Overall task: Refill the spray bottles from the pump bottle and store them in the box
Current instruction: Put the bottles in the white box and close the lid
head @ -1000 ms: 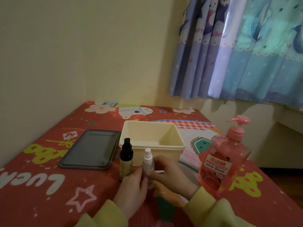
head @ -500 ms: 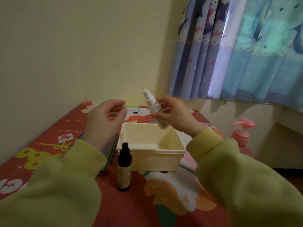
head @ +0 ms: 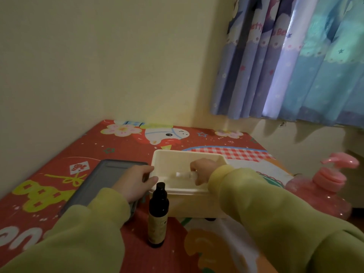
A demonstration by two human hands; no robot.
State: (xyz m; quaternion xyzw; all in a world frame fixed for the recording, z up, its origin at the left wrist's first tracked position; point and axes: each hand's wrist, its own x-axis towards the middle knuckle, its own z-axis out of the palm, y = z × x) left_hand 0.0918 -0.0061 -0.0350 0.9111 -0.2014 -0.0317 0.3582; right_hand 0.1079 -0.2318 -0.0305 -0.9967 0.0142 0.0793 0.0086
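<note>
A cream box (head: 177, 158) stands on the red patterned table. My right hand (head: 203, 170) is inside it and grips the small clear spray bottle (head: 184, 174), which lies on its side with its white head pointing left. My left hand (head: 136, 181) holds the box's left rim, thumb on the near corner. A dark spray bottle (head: 158, 215) with a yellowish label stands upright just in front of the box's left corner. The pink pump bottle (head: 323, 192) stands at the right, partly behind my right sleeve.
A grey flat lid or tray (head: 107, 175) lies left of the box, partly under my left hand. A wall runs along the table's left and far sides. Blue curtains (head: 295, 62) hang at the upper right, past the table's right edge.
My right hand has brought the clear spray bottle down from above the box into it, now lying sideways. My left hand dropped from mid-air onto the box's left rim.
</note>
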